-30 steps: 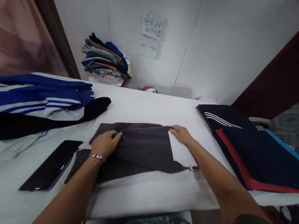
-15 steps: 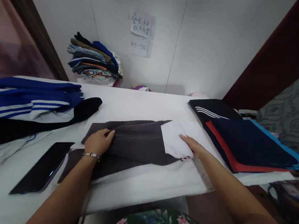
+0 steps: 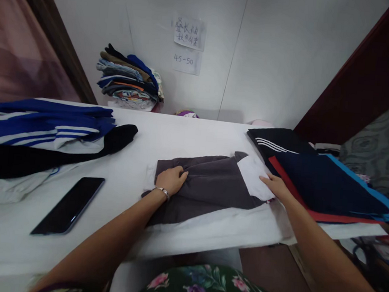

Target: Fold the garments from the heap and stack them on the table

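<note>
A dark grey garment [image 3: 212, 181] with a white panel [image 3: 251, 173] at its right end lies folded on the white table. My left hand [image 3: 171, 180] presses on its left part, the fingers curled into the grey cloth and the thumb alongside. At the opposite end, my right hand [image 3: 274, 185] pinches the edge of the white panel. The fingertips under the cloth are hidden. A bit of white cloth sticks out beyond the garment's left edge.
Left of my arm lies a black phone [image 3: 68, 205]. Blue, black and white clothes [image 3: 39, 125] are heaped at the left. Folded dark clothes [image 3: 327, 180] are stacked at the right. Another clothes pile [image 3: 128, 79] stands behind the table, beside wall notes [image 3: 189, 34].
Both hands and the grey garment have shifted to the right across the table, toward the folded stack. The garment's left end has moved away from the phone.
</note>
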A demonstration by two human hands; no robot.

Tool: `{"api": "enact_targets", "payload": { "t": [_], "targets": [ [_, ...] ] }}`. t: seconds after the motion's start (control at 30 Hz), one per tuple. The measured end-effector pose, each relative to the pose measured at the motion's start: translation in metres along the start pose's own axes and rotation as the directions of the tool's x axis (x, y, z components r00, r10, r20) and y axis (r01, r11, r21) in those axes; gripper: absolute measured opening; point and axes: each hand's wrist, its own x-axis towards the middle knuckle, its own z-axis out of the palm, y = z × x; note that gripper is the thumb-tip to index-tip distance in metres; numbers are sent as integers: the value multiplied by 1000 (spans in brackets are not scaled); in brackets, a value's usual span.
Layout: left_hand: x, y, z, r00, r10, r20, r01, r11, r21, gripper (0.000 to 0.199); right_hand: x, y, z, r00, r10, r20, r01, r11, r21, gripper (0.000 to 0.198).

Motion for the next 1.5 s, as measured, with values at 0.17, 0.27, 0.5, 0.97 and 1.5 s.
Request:
{"api": "enact_targets", "payload": {
  "t": [0.17, 0.27, 0.5, 0.97, 1.5],
  "targets": [
    [-2, 0, 10, 999, 12, -51, -11, 1000, 22, 36, -17, -14, 22, 931, -362, -53, 328, 890, -316, 50],
    [-5, -2, 10, 997, 3, -78, -1, 1000, 28, 35, -37, -64, 47, 733, -678, 50, 656, 686, -314, 52],
    [-12, 1, 14, 988, 23, -152, -42, 991, -127, 30, -66, -128, 138, 550, -703, 451, 834, 439, -333, 55],
    [-30, -103, -11, 841, -518, -155, 441, 823, -359, 33, -56, -84, 175, 519, -674, 525, 855, 407, -322, 55],
    [-33, -61, -7, 966, -257, 2, 231, 864, -448, 96, -81, -118, 175, 434, -627, 647, 877, 459, -144, 59]
  ]
}}
